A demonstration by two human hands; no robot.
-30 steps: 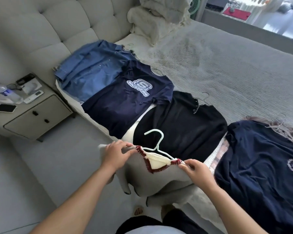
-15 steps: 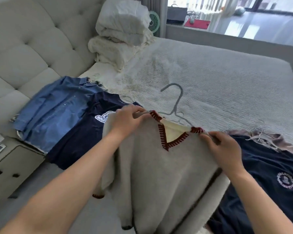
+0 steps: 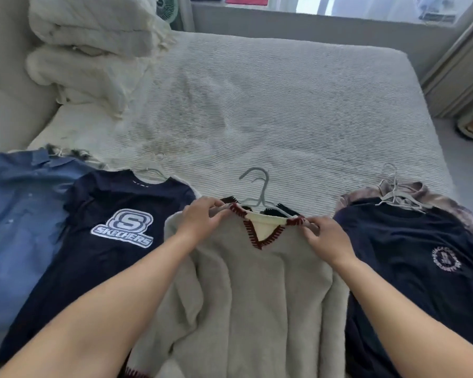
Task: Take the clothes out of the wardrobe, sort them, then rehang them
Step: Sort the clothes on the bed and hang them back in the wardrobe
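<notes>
1. Your left hand (image 3: 202, 222) and right hand (image 3: 324, 236) each pinch a shoulder of the grey V-neck sweater (image 3: 257, 290), which is on its hanger (image 3: 257, 192).
2. Change: a second ago the sweater hung in the air off the bed's edge; half a second ago it was raised over the row; now it lies on the bed (image 3: 284, 105), covering the black top (image 3: 271, 211), of which only the collar shows.
3. Meaning, as a judgement: the sweater is being laid into the sorted row; rehanging is not yet begun.
4. Edges: the sweater touches the navy logo T-shirt (image 3: 107, 227) on its left and the navy crest shirt (image 3: 421, 255) on its right; its hem runs below the frame.
5. Open room: bare bedspread lies beyond the hanger hooks, toward the folded bedding (image 3: 93, 36).
</notes>
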